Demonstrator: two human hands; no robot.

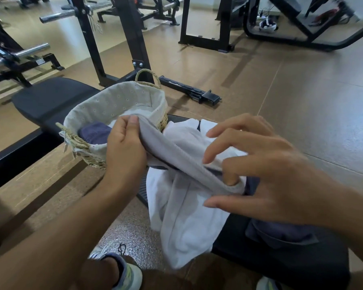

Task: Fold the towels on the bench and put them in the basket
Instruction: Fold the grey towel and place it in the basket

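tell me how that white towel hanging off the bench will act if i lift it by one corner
The white towel will probably go limp and hang in folds, since it already drapes off the bench edge. It looks thin and light, so likely little effort. Its hanging part may drag the rest off, and the purple towel beside it might shift.

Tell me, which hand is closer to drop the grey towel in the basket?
Probably the left hand: it pinches the grey towel right above the basket rim. The right hand is farther.
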